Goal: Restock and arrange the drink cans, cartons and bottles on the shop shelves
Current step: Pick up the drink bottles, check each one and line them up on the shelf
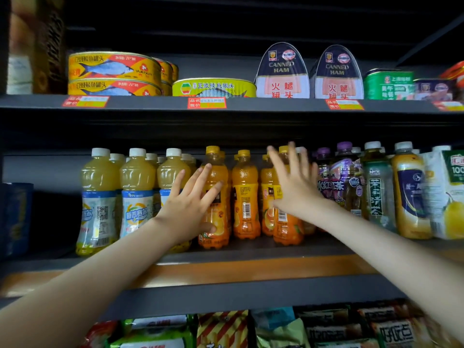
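Several orange drink bottles with yellow caps, upright in rows at the centre of the middle shelf, some with barcodes facing out. Left hand released, fingers straight and spread, laid over the front of the leftmost orange bottle, thumb low against its label; nothing grasped. Right hand likewise released, fingers fanned and blurred, in front of the rightmost orange bottles near their shoulders; touching or not, impossible to tell. Just left of the orange group, pale yellow bottles with white caps, also upright in rows. Just right, dark tea bottles with purple caps, then a green tea bottle, a yellow bottle with a dark label, and a juice carton at the frame edge. Above, on the upper shelf, stacked fish tins at left, two canned ham tins upright further right, red price tags along the shelf lip. Below, snack bags.
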The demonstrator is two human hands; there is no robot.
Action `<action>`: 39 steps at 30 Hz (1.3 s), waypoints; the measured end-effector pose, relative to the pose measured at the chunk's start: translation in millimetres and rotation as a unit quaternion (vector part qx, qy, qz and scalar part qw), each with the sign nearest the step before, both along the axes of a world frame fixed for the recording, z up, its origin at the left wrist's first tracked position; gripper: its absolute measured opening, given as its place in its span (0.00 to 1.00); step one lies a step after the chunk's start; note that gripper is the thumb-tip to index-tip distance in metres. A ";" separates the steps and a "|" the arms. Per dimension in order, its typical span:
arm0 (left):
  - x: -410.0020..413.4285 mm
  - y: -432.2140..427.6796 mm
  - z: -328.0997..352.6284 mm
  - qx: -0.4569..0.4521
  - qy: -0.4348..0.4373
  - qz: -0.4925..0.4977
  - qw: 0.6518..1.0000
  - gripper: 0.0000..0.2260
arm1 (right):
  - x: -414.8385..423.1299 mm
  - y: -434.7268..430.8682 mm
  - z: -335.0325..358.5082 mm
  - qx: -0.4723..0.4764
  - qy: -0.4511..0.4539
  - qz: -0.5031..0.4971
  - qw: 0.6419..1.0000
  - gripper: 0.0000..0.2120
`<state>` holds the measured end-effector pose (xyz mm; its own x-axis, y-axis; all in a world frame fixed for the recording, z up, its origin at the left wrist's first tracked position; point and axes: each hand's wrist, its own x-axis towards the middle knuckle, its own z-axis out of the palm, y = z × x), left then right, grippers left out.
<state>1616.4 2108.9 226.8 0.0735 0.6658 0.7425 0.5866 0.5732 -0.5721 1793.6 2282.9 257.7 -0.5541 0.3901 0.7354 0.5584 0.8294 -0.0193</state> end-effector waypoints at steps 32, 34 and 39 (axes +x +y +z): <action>-6.4 -53.3 3.6 0.060 -0.015 0.007 0.998 0.42 | -6.4 -69.1 -20.5 0.003 0.044 0.120 0.992 0.45; -15.1 -72.9 3.5 0.074 -0.037 0.029 0.996 0.42 | -19.6 -88.1 -22.3 0.033 0.046 0.172 0.983 0.42; -39.5 -111.1 0.0 0.098 -0.143 0.062 0.983 0.43 | -70.9 -126.3 -18.3 0.022 0.023 0.231 0.972 0.36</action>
